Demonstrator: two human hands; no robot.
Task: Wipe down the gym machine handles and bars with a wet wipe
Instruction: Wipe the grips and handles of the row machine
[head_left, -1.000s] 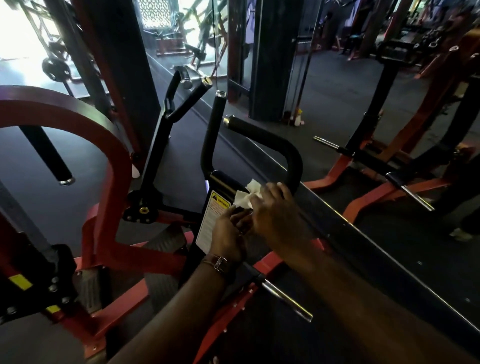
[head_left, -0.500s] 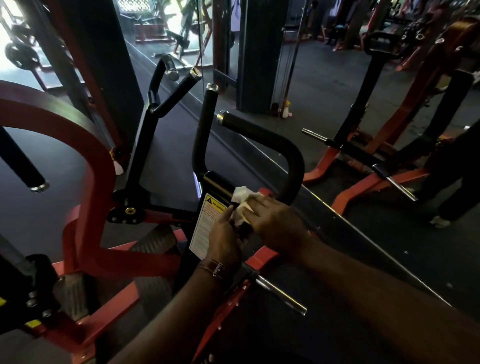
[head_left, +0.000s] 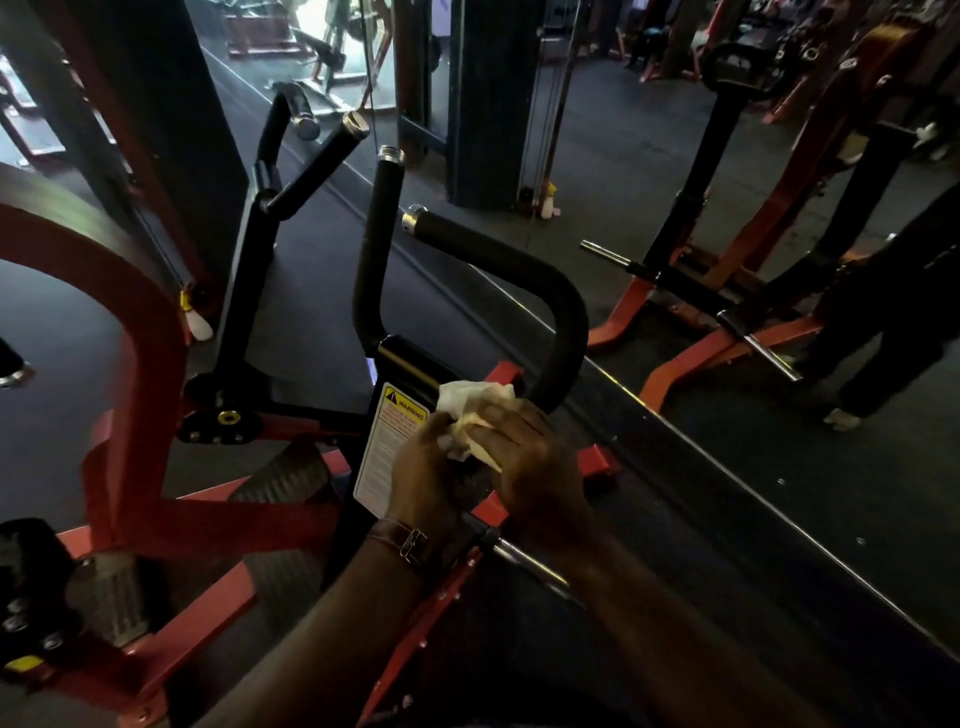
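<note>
Handles of the gym machine rise just past a crumpled white wipe (head_left: 470, 410), which both hands hold together. The right hand (head_left: 530, 462) curls its fingers over the top of the wipe, and the left hand (head_left: 423, 475), a watch strap (head_left: 402, 540) on its wrist, pinches it from the near side. Directly beyond the wipe, the curved black handle (head_left: 550, 306) bends down to the machine's black post, while the straight handle (head_left: 376, 249) stands upright beyond and left of the wipe. A warning label (head_left: 387, 447) sits on the post just left of the wipe. Red frame bars (head_left: 140, 395) lie farther left of the wipe.
</note>
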